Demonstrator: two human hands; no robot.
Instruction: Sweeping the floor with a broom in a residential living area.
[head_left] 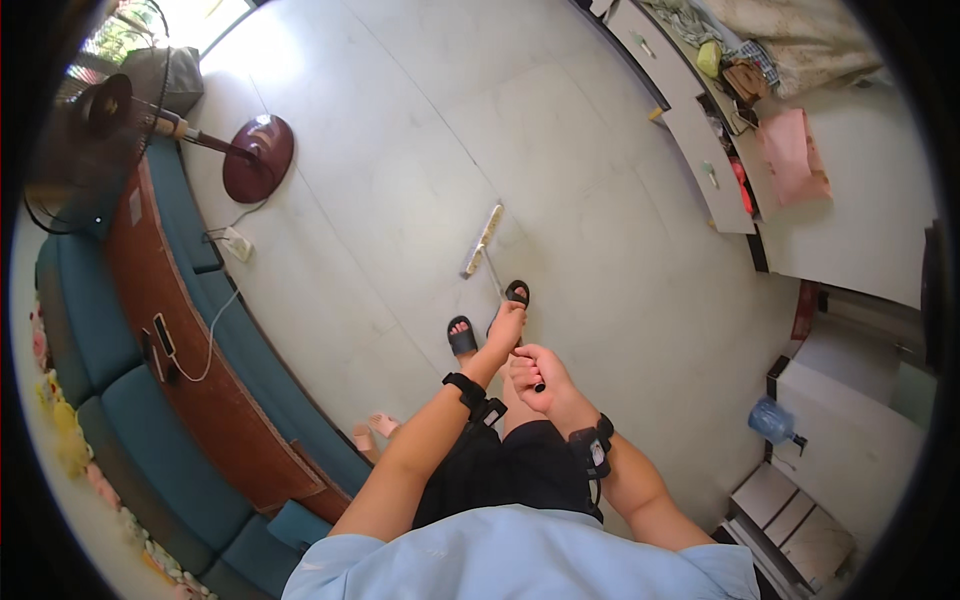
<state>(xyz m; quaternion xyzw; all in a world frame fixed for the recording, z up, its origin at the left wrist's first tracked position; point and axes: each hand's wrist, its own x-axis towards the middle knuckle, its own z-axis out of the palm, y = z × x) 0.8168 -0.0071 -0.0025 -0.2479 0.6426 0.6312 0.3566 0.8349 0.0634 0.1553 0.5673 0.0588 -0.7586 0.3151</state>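
Note:
A long-handled mop, its narrow, pale bar-shaped head [483,241] resting at a slant on the tiled floor, reaches out in front of my feet. Around its thin handle, my left hand [508,326] is closed, farther down toward the head. Closer to my body, my right hand [540,376] wraps the upper part, and the dark handle end [539,386] pokes out of the fist. Black slippers [461,336] are on my feet, just beyond my hands. Both wrists carry black strapped devices.
Along the left runs a teal sofa [110,310] with a brown wooden front holding a phone [164,335] on a white cable. A standing fan's round base [258,158] and a power strip [237,244] lie on the floor. White drawers [708,165] line the right, near a blue water bottle [770,420].

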